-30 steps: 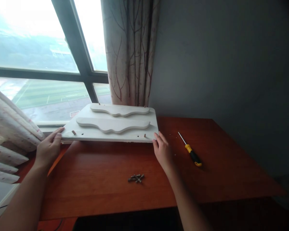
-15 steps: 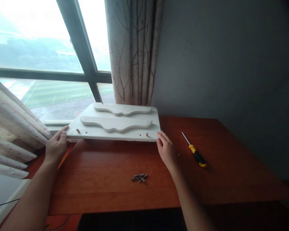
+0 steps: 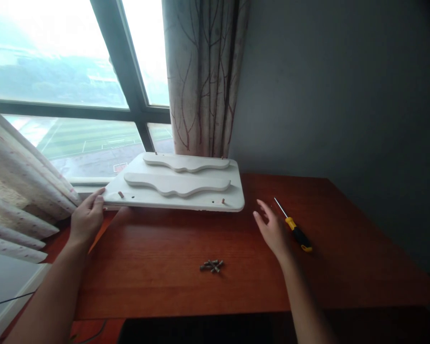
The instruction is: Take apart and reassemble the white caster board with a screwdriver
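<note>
A white board with rounded corners lies near the window end of the table, wooden dowels standing up from its corners. Two wavy-edged white slats rest flat on top of it. My left hand grips the board's left corner, thumb on top and fingers partly hidden beneath. Just off the board's right end, my right hand is in the air with fingers apart, holding nothing. Close by on its right is a yellow-and-black screwdriver. A small pile of metal screws or bolts lies nearer to me.
The reddish-brown wooden table reaches to the grey wall. Behind the board hang a patterned curtain and the window. Another curtain hangs at the left, above a pale surface with a dark cable.
My right hand has let go of the board's right corner and moved right, towards the screwdriver. The left hand keeps its hold. The whole view has shifted slightly.
</note>
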The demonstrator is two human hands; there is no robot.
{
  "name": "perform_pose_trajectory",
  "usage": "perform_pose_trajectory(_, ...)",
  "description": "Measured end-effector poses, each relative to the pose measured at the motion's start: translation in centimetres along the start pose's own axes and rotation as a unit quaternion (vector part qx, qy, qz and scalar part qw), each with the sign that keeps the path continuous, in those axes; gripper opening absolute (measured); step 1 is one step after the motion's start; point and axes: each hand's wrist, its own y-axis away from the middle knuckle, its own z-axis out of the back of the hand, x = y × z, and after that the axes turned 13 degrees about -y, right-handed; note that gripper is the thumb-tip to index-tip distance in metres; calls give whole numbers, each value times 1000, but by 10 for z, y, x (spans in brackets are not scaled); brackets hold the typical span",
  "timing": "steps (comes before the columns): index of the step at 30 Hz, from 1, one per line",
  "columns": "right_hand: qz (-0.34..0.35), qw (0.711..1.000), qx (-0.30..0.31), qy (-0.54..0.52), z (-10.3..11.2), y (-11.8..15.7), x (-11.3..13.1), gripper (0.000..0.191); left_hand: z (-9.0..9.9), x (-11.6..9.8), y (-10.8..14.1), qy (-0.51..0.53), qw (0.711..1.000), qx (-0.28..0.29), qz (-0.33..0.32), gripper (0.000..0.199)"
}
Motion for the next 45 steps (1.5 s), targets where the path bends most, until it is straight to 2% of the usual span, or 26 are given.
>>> perform_pose_trajectory(3, -7, 993, -50, 102, 42, 13, -32, 51, 17, -14, 8, -15, 1000, -21, -12, 45)
perform_pose_trajectory(5, -9, 985, -62, 163, 65, 25, -54, 52, 32, -34, 23, -22, 997, -70, -39, 45)
perform_pose_trajectory(7, -6, 977, -59, 205, 79, 36, -72, 52, 47, -60, 45, -6, 996, -86, -31, 42)
perform_pose_trajectory(9, -8, 974, -46, 222, 85, 44, -83, 52, 58, -87, 72, 37, 998, -34, -33, 36)
perform_pose_trajectory(10, -16, 973, -44, 225, 86, 47, -86, 52, 62, -99, 87, 61, 996, 4, -59, 32)
perform_pose_trajectory(13, -58, 968, -75, 233, 82, 50, -85, 54, 68, -131, 129, 126, 970, 103, -182, 27)
perform_pose_trajectory(16, -91, 966, -128, 208, 77, 52, -70, 55, 72, -154, 161, 144, 930, 151, -302, 31)
perform_pose_trajectory(19, -125, 977, -136, 108, 72, 62, -51, 54, 79, -173, 178, 142, 911, 168, -350, 31)
perform_pose_trajectory(21, -147, 985, -87, 28, 68, 73, -39, 51, 84, -184, 184, 135, 908, 175, -355, 33)
perform_pose_trajectory(25, -155, 986, 26, -61, 63, 97, -23, 42, 87, -198, 189, 131, 900, 205, -362, 39)
perform_pose_trajectory(32, -111, 982, 113, -98, 73, 111, -7, 29, 86, -210, 194, 103, 892, 261, -356, 44)
perform_pose_trajectory(34, -106, 980, 134, -99, 74, 111, -4, 28, 84, -213, 194, 98, 889, 271, -356, 40)
perform_pose_trajectory(39, -101, 977, 166, -90, 72, 111, -1, 29, 82, -217, 196, 107, 891, 267, -352, 15)
perform_pose_trajectory(45, -68, 971, 207, -103, 59, 105, 8, 33, 76, -203, 189, 139, 893, 265, -336, 20)
